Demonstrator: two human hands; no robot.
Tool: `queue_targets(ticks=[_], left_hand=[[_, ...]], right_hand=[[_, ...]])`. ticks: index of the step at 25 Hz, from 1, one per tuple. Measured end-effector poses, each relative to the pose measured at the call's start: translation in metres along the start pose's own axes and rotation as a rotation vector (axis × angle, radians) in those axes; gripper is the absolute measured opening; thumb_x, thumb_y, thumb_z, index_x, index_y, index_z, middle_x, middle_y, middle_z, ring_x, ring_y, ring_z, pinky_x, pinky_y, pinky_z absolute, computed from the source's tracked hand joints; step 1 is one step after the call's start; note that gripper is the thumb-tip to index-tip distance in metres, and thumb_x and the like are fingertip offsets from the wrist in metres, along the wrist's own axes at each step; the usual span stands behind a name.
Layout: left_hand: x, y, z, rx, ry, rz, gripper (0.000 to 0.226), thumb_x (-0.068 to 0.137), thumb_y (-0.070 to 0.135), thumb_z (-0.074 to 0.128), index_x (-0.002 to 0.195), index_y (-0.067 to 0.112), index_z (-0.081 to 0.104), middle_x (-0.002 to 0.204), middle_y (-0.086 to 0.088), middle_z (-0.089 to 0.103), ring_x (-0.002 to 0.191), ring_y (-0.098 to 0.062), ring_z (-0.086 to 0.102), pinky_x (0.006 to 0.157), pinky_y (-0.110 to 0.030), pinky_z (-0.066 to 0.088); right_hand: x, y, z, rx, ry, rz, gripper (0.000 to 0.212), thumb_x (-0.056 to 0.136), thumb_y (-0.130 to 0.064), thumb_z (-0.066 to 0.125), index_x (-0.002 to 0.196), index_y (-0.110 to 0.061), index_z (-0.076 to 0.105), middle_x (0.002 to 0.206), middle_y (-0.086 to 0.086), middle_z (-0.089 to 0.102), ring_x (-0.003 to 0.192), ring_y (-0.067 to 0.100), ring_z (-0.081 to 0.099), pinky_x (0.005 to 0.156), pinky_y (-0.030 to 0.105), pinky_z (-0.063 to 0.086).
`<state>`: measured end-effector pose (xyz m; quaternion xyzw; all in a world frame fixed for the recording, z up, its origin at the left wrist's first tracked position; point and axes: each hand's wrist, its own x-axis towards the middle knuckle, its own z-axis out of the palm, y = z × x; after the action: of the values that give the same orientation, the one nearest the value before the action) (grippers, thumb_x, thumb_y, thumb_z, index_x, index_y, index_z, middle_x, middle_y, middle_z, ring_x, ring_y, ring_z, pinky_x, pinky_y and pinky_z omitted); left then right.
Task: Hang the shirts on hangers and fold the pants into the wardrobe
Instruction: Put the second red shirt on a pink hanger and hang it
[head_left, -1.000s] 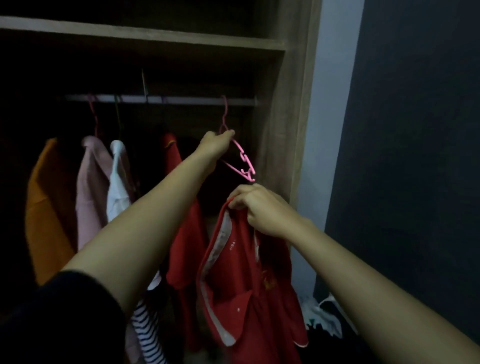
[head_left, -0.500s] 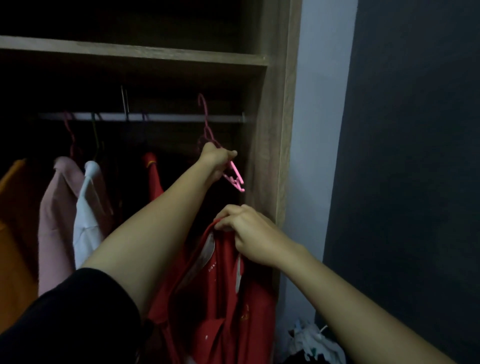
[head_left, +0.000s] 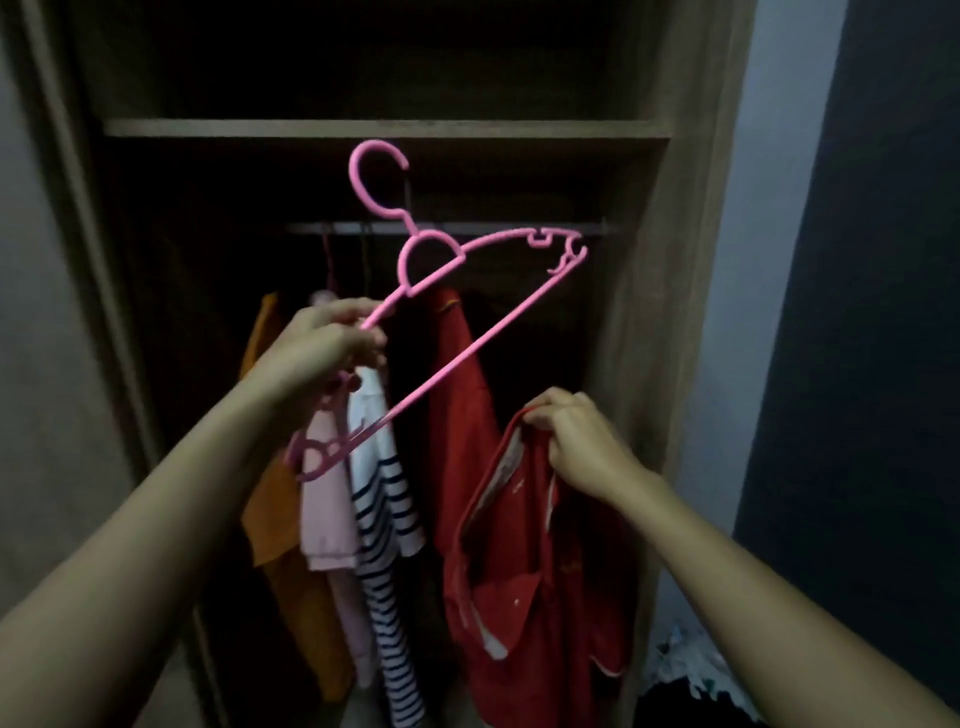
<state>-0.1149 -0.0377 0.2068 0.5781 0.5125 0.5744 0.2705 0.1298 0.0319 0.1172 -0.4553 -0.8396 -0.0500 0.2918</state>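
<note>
Fingers of the left hand (head_left: 324, 345) pinch one sloping arm of a pink plastic hanger (head_left: 470, 306), held tilted in the air in front of the wardrobe rail (head_left: 467, 228), its hook free of the bar. The right hand (head_left: 579, 441) is clenched on the neckline of a red shirt (head_left: 535, 597), which droops in soft folds below the fist. The shirt looks light and limp, best taken at collar or shoulder seams; the thin hanger looks rigid but light, best gripped near the neck. Behind hang an orange garment (head_left: 270, 509), a pink top (head_left: 324, 514), a striped shirt (head_left: 387, 519) and another red garment (head_left: 462, 395). The wooden wardrobe (head_left: 649, 312) stands dim beside a pale wall (head_left: 748, 260).
</note>
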Motion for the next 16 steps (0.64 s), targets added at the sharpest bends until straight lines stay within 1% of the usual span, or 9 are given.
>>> queue_targets(ticks=[1,3,5,7,9,10,12,14,16], left_hand=[[-0.015,-0.009,-0.029,0.007,0.024,-0.008,0.029,0.081,-0.004,0.052,0.098,0.014,0.068,0.058,0.001,0.054,0.035,-0.003,0.043,0.036,-0.01,0.03],[-0.046,-0.026,-0.079,0.015,0.048,-0.012,0.013,0.085,0.013,0.06,0.09,0.014,0.072,0.06,-0.004,0.05,0.04,-0.006,0.04,0.04,-0.011,0.026],[-0.08,-0.041,-0.118,0.123,0.069,0.022,0.017,0.085,0.03,0.063,0.087,0.016,0.074,0.062,-0.004,0.049,0.045,-0.009,0.041,0.041,-0.014,0.025],[-0.11,-0.052,-0.146,0.154,0.12,0.034,0.018,0.084,0.031,0.061,0.085,0.019,0.075,0.059,-0.003,0.046,0.041,-0.009,0.036,0.039,-0.012,0.021],[-0.131,-0.059,-0.162,0.123,0.132,0.011,0.017,0.086,0.025,0.061,0.082,0.022,0.076,0.059,-0.004,0.043,0.037,-0.008,0.032,0.038,-0.009,0.019],[-0.139,-0.061,-0.166,0.123,0.105,-0.005,0.018,0.086,0.025,0.061,0.078,0.025,0.077,0.057,-0.003,0.043,0.037,-0.008,0.031,0.037,-0.008,0.02],[-0.149,-0.065,-0.161,0.163,0.004,-0.013,0.016,0.081,0.03,0.063,0.075,0.028,0.077,0.053,0.002,0.043,0.038,-0.006,0.032,0.035,-0.01,0.022],[-0.158,-0.072,-0.147,0.243,-0.071,0.018,0.017,0.075,0.038,0.064,0.075,0.028,0.077,0.048,0.007,0.046,0.04,-0.002,0.034,0.036,-0.012,0.027],[-0.166,-0.085,-0.127,0.308,-0.084,0.09,0.011,0.082,0.032,0.064,0.08,0.029,0.074,0.047,0.015,0.051,0.044,0.005,0.04,0.043,-0.012,0.032]], right_hand=[[0.003,-0.007,-0.001,-0.006,0.022,0.012,0.046,0.075,0.007,0.044,0.109,-0.012,0.069,0.119,0.003,0.061,0.106,0.03,0.055,0.095,0.032,0.044],[0.008,-0.016,-0.005,-0.011,0.062,0.04,0.048,0.072,0.008,0.046,0.11,-0.009,0.069,0.118,0.005,0.061,0.106,0.032,0.056,0.096,0.034,0.044],[0.007,-0.02,-0.013,0.015,0.086,0.08,0.047,0.069,0.006,0.05,0.111,-0.007,0.067,0.119,0.007,0.059,0.108,0.033,0.055,0.098,0.036,0.044],[0.003,-0.029,-0.019,0.051,0.075,0.122,0.047,0.069,0.005,0.055,0.113,-0.004,0.066,0.12,0.009,0.057,0.11,0.032,0.055,0.101,0.036,0.043],[-0.003,-0.045,-0.021,0.043,0.027,0.147,0.047,0.069,0.005,0.058,0.114,-0.002,0.065,0.121,0.01,0.056,0.112,0.029,0.055,0.101,0.027,0.04],[-0.006,-0.056,-0.019,0.036,0.0,0.147,0.048,0.068,0.004,0.059,0.115,-0.003,0.064,0.122,0.01,0.056,0.112,0.029,0.055,0.1,0.026,0.04],[-0.015,-0.081,-0.017,0.036,-0.05,0.125,0.05,0.068,-0.005,0.062,0.118,-0.004,0.063,0.126,0.008,0.054,0.113,0.03,0.054,0.101,0.032,0.042],[-0.024,-0.119,-0.015,0.011,-0.068,0.004,0.052,0.068,-0.014,0.06,0.119,-0.006,0.062,0.129,0.007,0.053,0.114,0.031,0.052,0.101,0.036,0.042],[-0.036,-0.16,-0.012,-0.031,-0.073,-0.137,0.052,0.07,-0.006,0.055,0.121,-0.012,0.06,0.131,0.0,0.052,0.113,0.027,0.05,0.096,0.035,0.044]])
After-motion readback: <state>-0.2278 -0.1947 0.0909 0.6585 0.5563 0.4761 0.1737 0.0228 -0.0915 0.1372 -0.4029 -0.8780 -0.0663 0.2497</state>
